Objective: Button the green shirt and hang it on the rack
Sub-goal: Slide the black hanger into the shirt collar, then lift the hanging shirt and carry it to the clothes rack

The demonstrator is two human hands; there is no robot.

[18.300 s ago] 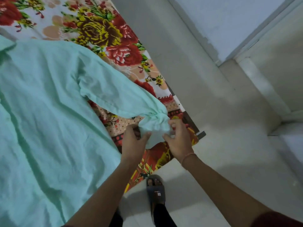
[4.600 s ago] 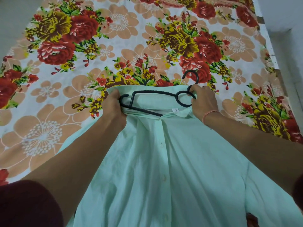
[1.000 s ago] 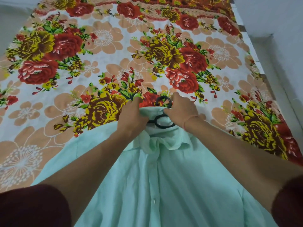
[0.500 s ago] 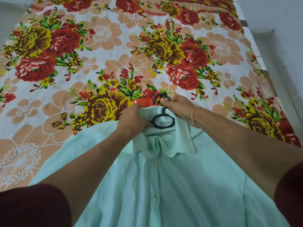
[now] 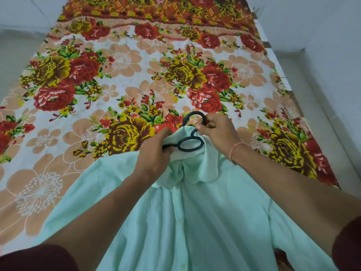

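Head view:
- A green shirt [image 5: 195,222] lies front-up on a bed, over a flowered sheet [image 5: 117,75], with its collar [image 5: 197,173] toward the far end and its body running to the near edge of the picture.
- The placket is closed where it shows, and a button [image 5: 178,222] is visible down the middle.
- A black hanger [image 5: 177,146] sits in the neck opening. Its ring lies on the inner collar and its hook pokes out past the collar onto the sheet. The rest is hidden inside the shirt.
- The left hand [image 5: 154,153] is curled round the hanger's arm, just left of the ring, with bunched collar cloth caught under it.
- The right hand [image 5: 218,133] pinches the hook between thumb and fingers, just above the ring.
- The two hands are close together with the ring between them, each clamped on the hanger.
- A thin thread band [image 5: 235,151] circles the right wrist.
- Dark maroon sleeves show at both lower corners.
- Pale walls border the bed on the left and right.
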